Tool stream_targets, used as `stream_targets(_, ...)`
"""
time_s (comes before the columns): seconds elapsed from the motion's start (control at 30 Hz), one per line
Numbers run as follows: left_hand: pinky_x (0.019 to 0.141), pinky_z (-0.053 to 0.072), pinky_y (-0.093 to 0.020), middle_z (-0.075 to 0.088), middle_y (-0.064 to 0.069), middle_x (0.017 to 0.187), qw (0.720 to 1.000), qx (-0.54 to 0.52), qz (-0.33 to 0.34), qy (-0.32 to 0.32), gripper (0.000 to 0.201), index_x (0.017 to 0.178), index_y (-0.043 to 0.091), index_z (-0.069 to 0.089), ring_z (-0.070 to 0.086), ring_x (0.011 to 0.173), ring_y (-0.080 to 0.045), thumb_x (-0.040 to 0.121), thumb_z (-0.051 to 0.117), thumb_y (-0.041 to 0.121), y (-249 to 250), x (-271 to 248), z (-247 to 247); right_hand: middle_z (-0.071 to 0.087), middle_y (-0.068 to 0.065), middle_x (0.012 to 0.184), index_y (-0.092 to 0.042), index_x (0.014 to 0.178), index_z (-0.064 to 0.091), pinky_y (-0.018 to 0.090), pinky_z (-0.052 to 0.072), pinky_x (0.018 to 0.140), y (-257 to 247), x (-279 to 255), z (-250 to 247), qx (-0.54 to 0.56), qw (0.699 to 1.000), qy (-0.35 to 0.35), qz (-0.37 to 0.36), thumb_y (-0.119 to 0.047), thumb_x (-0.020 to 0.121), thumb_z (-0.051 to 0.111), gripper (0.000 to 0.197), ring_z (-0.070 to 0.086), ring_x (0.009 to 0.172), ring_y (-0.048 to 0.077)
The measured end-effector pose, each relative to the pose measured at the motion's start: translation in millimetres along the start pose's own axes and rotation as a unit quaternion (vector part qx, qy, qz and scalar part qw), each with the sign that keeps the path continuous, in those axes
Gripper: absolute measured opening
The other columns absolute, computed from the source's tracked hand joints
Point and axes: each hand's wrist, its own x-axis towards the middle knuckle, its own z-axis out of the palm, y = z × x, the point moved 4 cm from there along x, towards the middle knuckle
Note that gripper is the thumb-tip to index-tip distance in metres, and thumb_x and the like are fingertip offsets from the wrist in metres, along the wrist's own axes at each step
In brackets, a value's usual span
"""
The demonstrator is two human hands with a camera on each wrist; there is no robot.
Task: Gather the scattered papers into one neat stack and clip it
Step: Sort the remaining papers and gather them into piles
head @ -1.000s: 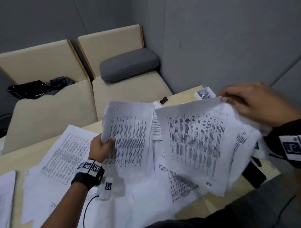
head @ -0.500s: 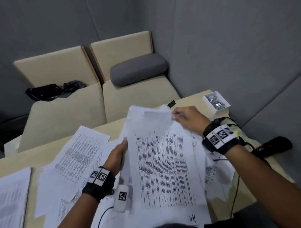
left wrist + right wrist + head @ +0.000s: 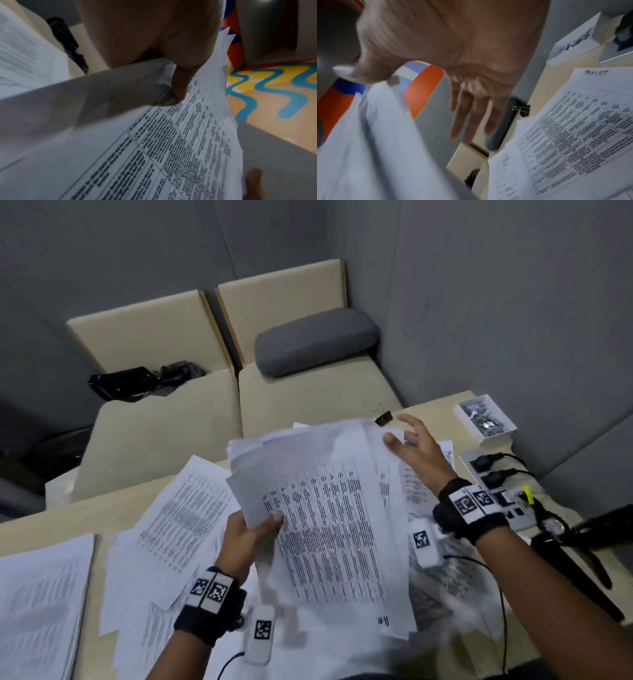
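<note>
I read "TASKLIST" handwritten on a loose white printed sheet (image 3: 597, 83) on the beige surface (image 3: 435, 412). My left hand (image 3: 245, 539) pinches the raised sheaf of white table-printed papers (image 3: 329, 508) (long axis pointing away, probably tilted left). My right hand (image 3: 416, 448) hovers released, fingers spread, near the black binder clip (image 3: 383, 418).

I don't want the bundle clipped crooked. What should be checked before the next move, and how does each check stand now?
1. Left hand grips the held papers: ok.
2. Held papers' edges squared: not ok, top corners fan out.
3. All loose sheets gathered: not ok, several lie on the table.
4. Right hand free: ok, fingers spread, holding nothing.
5. Binder clip in reach: ok, beyond the fingertips.
6. Clip's jaws sound: cannot tell.
</note>
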Motion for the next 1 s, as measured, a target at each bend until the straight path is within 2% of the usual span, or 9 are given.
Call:
stream_targets(0.07,0.062,0.056,-0.031,0.069,-0.01,0.075,0.999,-0.027,0.027,0.011,0.019,0.092,-0.007,0.066,0.066,0.068,-0.019,0.079,0.072,0.006,19,4,-8,0.063,-0.007,0.122,-0.024,0.129,0.05,0.026,0.048,0.087,6,-6,9,0.055,0.993,-0.1,0.033,-0.091,0.043,0.062,0.11,0.061,0.114,0.012)
stream_targets(0.17,0.059,0.055,-0.028,0.068,-0.003,0.069,0.995,-0.071,0.058,0.023,0.009,0.086,-0.001,0.066,0.064,0.064,-0.016,0.083,0.063,-0.01,44,10,-15,0.074,-0.001,0.106,-0.019,0.113,0.064,0.032,0.056,0.083,2,-17,30,0.059,0.981,-0.183,0.013,-0.072,0.046,0.08,0.086,0.07,0.099,0.016)
stream_targets(0.27,0.066,0.055,-0.036,0.07,-0.004,0.073,0.991,-0.099,0.086,0.015,0.022,0.081,0.012,0.071,0.066,0.068,-0.022,0.079,0.065,-0.009,61,14,-17,0.073,0.002,0.11,-0.016,0.116,0.064,0.048,0.052,0.096,-14,-22,46,0.063,0.987,-0.145,-0.015,-0.046,0.055,0.09,0.073,0.069,0.105,0.017)
stream_targets(0.37,0.077,0.057,-0.032,0.073,-0.004,0.09,0.988,-0.119,0.096,0.008,0.037,0.102,0.011,0.069,0.07,0.088,-0.023,0.07,0.072,-0.009,68,12,-17,0.074,0.002,0.103,-0.017,0.107,0.066,0.04,0.054,0.094,-33,-30,54,0.086,0.99,-0.104,-0.035,-0.029,0.059,0.087,0.054,0.07,0.101,0.015)
stream_targets(0.57,0.093,0.053,-0.042,0.066,-0.02,0.119,0.991,-0.119,0.066,0.007,0.063,0.122,-0.006,0.055,0.063,0.111,-0.035,0.066,0.082,0.007,36,9,-21,0.074,0.001,0.101,-0.014,0.108,0.065,0.03,0.056,0.085,-20,-36,68,0.075,0.995,-0.062,-0.022,-0.039,0.052,0.093,0.067,0.07,0.098,0.014)
stream_targets(0.63,0.088,0.056,-0.037,0.069,-0.016,0.115,0.993,-0.109,0.041,0.02,0.056,0.119,-0.004,0.058,0.064,0.109,-0.036,0.067,0.079,-0.003,19,3,-18,0.069,0.0,0.097,-0.022,0.1,0.061,0.03,0.055,0.082,0,-40,75,0.056,0.994,-0.087,0.037,-0.051,0.046,0.093,0.069,0.067,0.092,0.015)
stream_targets(0.77,0.082,0.054,-0.038,0.076,-0.003,0.095,0.996,-0.07,0.048,0.033,0.035,0.094,0.016,0.075,0.068,0.089,-0.022,0.063,0.08,0.0,14,-7,-20,0.061,-0.015,0.097,-0.031,0.087,0.056,0.025,0.051,0.079,14,-52,76,0.104,0.988,-0.092,0.07,-0.014,0.065,0.089,0.043,0.055,0.088,-0.003)
stream_targets(0.87,0.067,0.051,-0.023,0.073,0.007,0.079,0.994,-0.019,0.108,0.012,0.021,0.08,0.027,0.077,0.063,0.072,-0.009,0.066,0.077,0.013,41,-8,-17,0.074,-0.012,0.078,-0.022,0.074,0.07,0.017,0.055,0.069,3,-53,73,0.125,0.987,-0.093,0.034,-0.002,0.066,0.085,0.027,0.067,0.08,0.013)
stream_targets(1.0,0.068,0.048,-0.031,0.07,0.001,0.076,0.985,-0.091,0.147,0.024,0.015,0.081,0.013,0.074,0.061,0.072,-0.017,0.067,0.078,0.007,69,-7,-11,0.072,-0.002,0.091,-0.008,0.08,0.065,0.031,0.056,0.084,-9,-50,75,0.135,0.988,-0.07,0.01,-0.006,0.066,0.086,0.026,0.069,0.088,0.014)
